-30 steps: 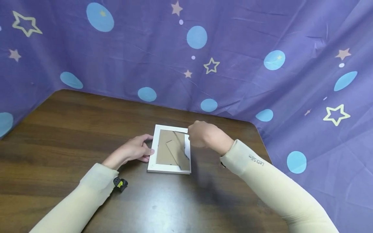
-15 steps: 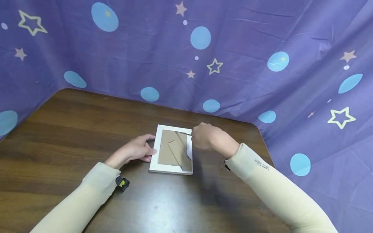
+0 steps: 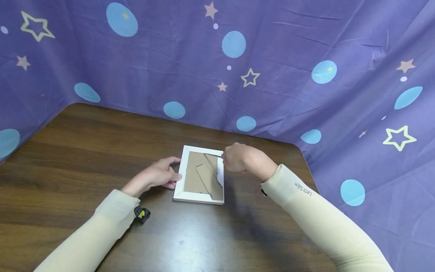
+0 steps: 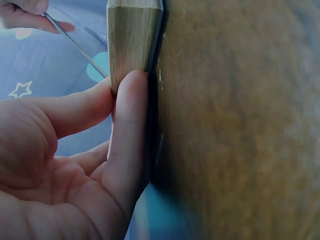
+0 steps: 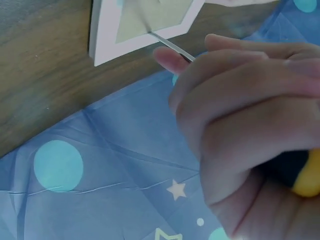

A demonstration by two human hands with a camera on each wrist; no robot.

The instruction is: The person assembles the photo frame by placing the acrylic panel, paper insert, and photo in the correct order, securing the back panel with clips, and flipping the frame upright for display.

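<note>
A white picture frame [image 3: 180, 196] lies back side up on the table, its brown backing board [image 3: 195, 177] showing an angular stand flap. My left hand [image 3: 158, 173] grips the frame's left edge, the thumb on top. In the left wrist view the fingers pinch the bare wooden side [image 4: 131, 42]. My right hand [image 3: 242, 160] curls round a screwdriver; its black and yellow handle [image 5: 300, 175] shows in the right wrist view. The thin metal shaft [image 5: 172, 46] points at the inner edge of the frame, its tip against the backing's far right part.
The brown wooden table [image 3: 102, 151] extends around the frame on all sides. A purple curtain [image 3: 190, 56] with stars and blue dots hangs behind and to the right of it. A black strap device [image 3: 142, 214] sits at the left sleeve's cuff.
The whole head view shifted slightly early on. Both hands and the frame keep nearly the same places, with the right hand moving only a little at the frame's far right edge.
</note>
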